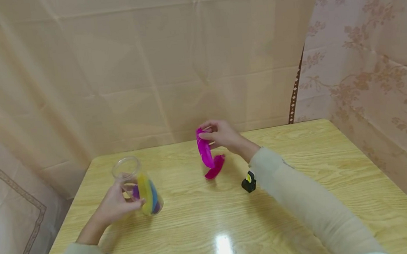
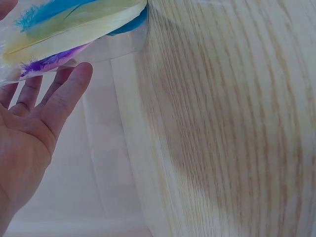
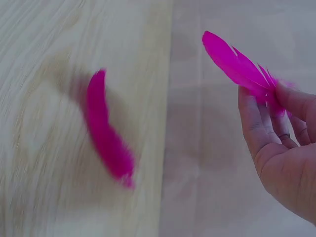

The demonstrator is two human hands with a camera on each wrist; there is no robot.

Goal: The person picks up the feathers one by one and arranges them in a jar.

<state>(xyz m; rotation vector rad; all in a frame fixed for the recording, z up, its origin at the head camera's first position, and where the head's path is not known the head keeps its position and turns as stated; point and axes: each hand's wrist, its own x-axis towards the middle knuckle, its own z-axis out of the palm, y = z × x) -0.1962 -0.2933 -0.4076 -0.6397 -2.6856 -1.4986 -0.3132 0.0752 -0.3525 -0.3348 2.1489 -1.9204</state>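
Observation:
My left hand (image 1: pixel 116 202) holds a clear plastic cup (image 1: pixel 126 166) at the table's left side, thumb on the near side and fingers on the far side. Inside stand several feathers: a yellow feather (image 2: pixel 94 27), a blue feather (image 2: pixel 59 11) and a purple feather (image 2: pixel 52 61) among them. Farther right, my right hand (image 1: pixel 223 135) pinches a bright pink feather (image 3: pixel 234 64) by its fluffy end, its tip hanging down. A second, darker pink feather (image 3: pixel 106 128) lies on the table just below it. The left wrist view cuts off part of the cup and thumb.
The wood-grain table (image 1: pixel 198 222) ends at a beige cloth (image 1: pixel 168 72) hanging behind it. A flower-patterned cloth (image 1: pixel 379 63) hangs at the right. Small black devices (image 1: pixel 248 182) sit at both wrists.

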